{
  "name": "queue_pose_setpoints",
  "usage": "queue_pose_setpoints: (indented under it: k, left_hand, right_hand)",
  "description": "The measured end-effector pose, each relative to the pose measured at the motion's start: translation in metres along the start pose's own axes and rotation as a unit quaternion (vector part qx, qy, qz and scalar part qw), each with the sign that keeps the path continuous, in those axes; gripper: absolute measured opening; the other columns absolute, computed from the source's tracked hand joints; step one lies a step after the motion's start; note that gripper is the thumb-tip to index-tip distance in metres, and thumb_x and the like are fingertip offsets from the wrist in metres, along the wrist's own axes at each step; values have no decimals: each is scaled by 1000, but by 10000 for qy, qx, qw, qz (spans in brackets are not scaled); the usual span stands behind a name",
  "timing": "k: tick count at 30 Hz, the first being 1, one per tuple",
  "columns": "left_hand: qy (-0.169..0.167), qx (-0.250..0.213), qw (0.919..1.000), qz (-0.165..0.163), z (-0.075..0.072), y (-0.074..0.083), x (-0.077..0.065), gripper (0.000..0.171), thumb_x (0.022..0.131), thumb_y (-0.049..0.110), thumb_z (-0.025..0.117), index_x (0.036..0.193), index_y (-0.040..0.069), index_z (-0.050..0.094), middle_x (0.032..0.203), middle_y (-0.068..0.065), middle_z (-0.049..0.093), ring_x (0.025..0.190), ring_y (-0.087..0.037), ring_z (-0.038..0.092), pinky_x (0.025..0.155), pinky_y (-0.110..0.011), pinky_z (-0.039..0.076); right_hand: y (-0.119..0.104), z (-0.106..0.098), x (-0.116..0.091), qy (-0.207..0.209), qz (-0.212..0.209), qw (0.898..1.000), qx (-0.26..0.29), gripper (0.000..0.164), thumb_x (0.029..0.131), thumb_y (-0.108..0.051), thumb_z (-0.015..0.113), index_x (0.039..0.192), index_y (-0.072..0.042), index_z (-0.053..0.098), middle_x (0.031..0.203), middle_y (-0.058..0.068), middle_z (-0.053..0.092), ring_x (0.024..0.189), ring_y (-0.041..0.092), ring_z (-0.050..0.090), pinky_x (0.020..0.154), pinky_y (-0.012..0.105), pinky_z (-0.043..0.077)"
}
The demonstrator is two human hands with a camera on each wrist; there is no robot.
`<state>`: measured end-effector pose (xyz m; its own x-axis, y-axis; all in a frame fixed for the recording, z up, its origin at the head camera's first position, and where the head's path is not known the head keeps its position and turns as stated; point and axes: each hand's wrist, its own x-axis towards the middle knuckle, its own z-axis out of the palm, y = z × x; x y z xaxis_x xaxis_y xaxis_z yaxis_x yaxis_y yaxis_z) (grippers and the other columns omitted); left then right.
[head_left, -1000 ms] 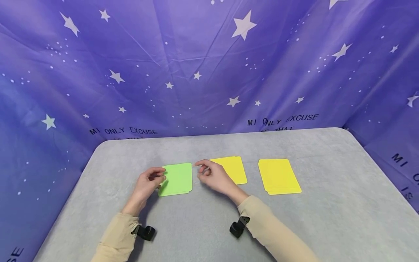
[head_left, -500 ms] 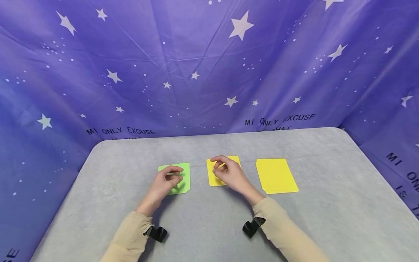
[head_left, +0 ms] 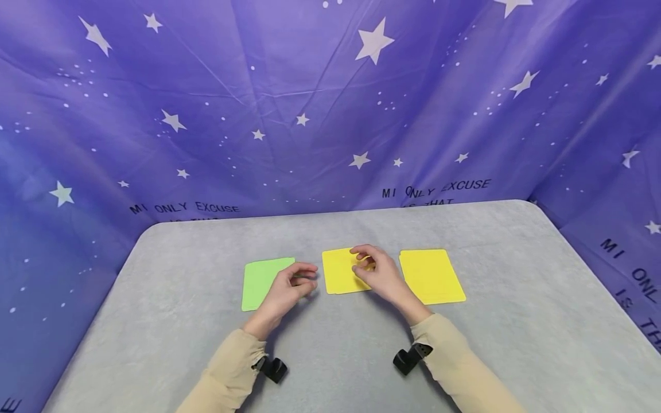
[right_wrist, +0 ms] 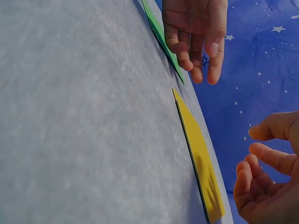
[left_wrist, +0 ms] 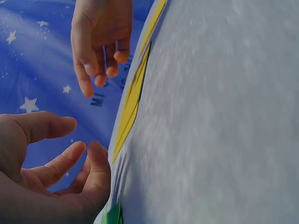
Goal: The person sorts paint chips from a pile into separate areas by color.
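A green square card (head_left: 256, 282) lies flat on the left. In the middle is a yellow square card (head_left: 335, 272), and a second yellow card (head_left: 432, 276) lies to its right. Offset edges suggest that cards are stacked in these places. My left hand (head_left: 288, 288) hovers over the green card's right side, fingers loosely bent and holding nothing. Above the middle yellow card's right part floats my right hand (head_left: 383, 276), thumb and fingers apart with nothing between them. Both wrist views show the hands clear of the cards; each hand covers part of the card below it.
The cards lie on a grey table (head_left: 341, 355) with rounded far corners. Behind and beside it hangs a purple-blue curtain (head_left: 279, 69) with white stars and lettering. Small black cameras (head_left: 272, 369) sit on both wrists.
Both hands have moved right: the left from the green card's left edge to its right side, the right from beside the middle yellow card to over it. The view has shifted slightly; the cards stay put.
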<state>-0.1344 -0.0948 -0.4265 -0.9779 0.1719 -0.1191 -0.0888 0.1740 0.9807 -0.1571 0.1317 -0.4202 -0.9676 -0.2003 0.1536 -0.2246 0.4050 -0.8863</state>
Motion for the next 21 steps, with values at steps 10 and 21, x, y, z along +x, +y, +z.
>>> queue_pose_setpoints:
  k: [10, 21]
  left_hand:
    - [-377, -174, 9990, 156, 19, 1, 6, 37, 84, -6, 61, 121, -10, 56, 115, -23, 60, 99, -28, 60, 77, -27, 50]
    - [-353, -221, 9990, 153, 31, 1, 6, 40, 84, -6, 65, 121, -11, 53, 118, -25, 56, 106, -35, 57, 83, -32, 50]
  right_hand:
    - [8, -13, -8, 150, 454, 9976, -508, 36, 83, -1, 67, 119, 3, 62, 107, 19, 56, 95, 31, 53, 79, 38, 43]
    - [12, -18, -13, 27, 844, 9943, -659, 49, 83, -2, 66, 130, 5, 53, 119, 20, 56, 102, 31, 52, 89, 44, 42]
